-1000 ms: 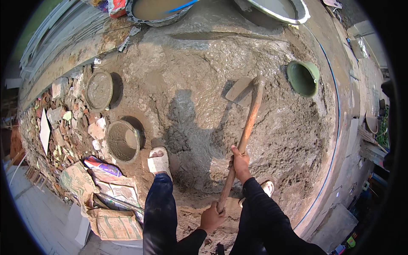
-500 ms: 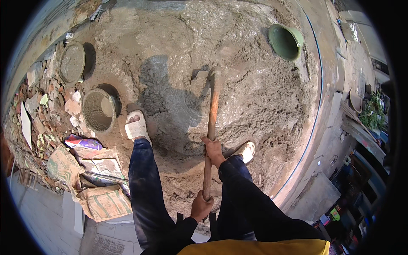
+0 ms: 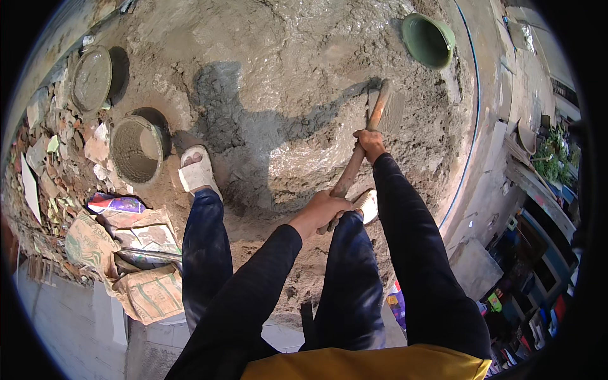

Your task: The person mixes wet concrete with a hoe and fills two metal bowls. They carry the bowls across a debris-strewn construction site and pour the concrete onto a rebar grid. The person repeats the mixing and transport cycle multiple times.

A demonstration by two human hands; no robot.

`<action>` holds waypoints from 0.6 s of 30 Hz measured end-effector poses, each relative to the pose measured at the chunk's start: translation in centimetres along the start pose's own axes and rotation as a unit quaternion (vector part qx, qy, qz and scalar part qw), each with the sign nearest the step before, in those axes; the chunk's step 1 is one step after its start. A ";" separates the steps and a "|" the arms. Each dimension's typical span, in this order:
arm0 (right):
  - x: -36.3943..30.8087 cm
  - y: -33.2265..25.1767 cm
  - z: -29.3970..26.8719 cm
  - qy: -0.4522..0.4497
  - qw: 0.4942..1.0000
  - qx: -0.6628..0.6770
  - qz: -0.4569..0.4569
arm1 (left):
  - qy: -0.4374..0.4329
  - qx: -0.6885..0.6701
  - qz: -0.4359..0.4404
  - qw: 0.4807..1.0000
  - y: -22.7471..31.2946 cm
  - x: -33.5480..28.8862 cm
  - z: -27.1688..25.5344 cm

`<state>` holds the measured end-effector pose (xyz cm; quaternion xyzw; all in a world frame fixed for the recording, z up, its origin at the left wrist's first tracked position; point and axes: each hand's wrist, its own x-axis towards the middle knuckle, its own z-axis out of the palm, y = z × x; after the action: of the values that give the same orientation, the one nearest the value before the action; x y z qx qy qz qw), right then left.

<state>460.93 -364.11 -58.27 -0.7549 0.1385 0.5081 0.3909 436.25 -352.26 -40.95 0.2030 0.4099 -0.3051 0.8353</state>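
Both my hands are wrapped round the wooden handle of a hoe. My left hand grips it near its lower end, beside my right knee. Farther up, my right hand holds the handle closer to the head. The dark flat blade is up at the far right, above the mix; whether it touches the surface I cannot tell. Wet grey mortar spreads over the ground ahead, shiny at the back and lumpy at the right. My sandalled feet stand apart at its near edge.
A green bucket lies tipped at the far right, near a blue hose. Two mortar-stained buckets, the nearer one and the farther one, are at the left. Broken rubble and torn paper sacks lie beyond my left leg.
The hoe's head has swung right and now shows its blade. My right hand has moved up and right with the handle; my left hand has come forward and right.
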 end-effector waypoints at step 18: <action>-32.4 1.8 25.3 0.051 0.966 0.247 0.065 | 0.167 0.196 -0.146 0.955 -5.8 -34.7 -3.1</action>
<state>428.77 -352.87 -35.25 -0.6493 0.3283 0.4436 0.5233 414.01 -342.76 -15.25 0.3486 0.5011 -0.4597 0.6450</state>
